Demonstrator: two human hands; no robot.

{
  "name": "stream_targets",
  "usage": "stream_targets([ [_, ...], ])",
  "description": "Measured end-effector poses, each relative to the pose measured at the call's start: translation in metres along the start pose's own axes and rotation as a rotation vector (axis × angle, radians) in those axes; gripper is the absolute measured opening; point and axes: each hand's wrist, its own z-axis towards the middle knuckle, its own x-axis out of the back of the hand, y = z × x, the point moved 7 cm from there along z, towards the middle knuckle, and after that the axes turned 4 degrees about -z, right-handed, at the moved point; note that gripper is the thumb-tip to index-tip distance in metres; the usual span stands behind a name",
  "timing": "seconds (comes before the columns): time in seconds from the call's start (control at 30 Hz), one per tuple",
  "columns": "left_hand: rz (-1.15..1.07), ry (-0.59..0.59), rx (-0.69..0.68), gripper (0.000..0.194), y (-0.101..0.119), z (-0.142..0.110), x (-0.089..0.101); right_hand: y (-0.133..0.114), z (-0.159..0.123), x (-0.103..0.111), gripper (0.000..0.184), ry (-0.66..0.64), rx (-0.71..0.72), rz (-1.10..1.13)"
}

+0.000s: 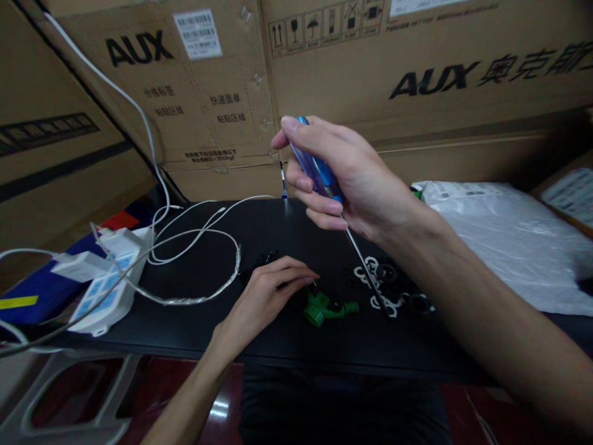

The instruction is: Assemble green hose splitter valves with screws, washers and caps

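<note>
My right hand (343, 167) is raised above the table, its fingers wrapped round the blue see-through handle of a screwdriver (323, 176). The long metal shaft slants down to the right, its tip over some white rings (373, 272). Lower down, my left hand (278, 281) has thumb and fingers pressed together in a pinch. A small shiny bit shows at those fingertips, too small to name. Right beside them a green plastic hose fitting (317, 309) with a ribbed side spout lies on the black table (287, 343).
Black round parts (417, 303) lie beside the white rings. A white power strip (109, 287) with plugged-in chargers and looping white cables (201, 232) occupies the left. At right rests a white plastic-wrapped package (491, 247). Large cardboard boxes (222, 142) stand along the back.
</note>
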Motion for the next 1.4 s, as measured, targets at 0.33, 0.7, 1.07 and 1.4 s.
stream_targets([
  [0.33, 0.260, -0.054, -0.100, 0.024, 0.009, -0.007, -0.004, 0.003, 0.002, 0.001, 0.032, 0.003, 0.020, 0.040],
  [0.7, 0.472, -0.057, 0.122, 0.016, -0.001, -0.013, 0.037, 0.002, 0.001, 0.000, 0.031, -0.010, 0.041, -0.011],
  [1.07, 0.786, -0.074, 0.154, 0.015, -0.007, -0.015, 0.024, -0.002, -0.005, -0.006, 0.028, -0.048, 0.053, 0.006],
  [1.4, 0.724, -0.118, 0.126, 0.019, -0.024, -0.022, 0.015, -0.003, -0.004, -0.006, 0.032, -0.055, 0.077, 0.021],
])
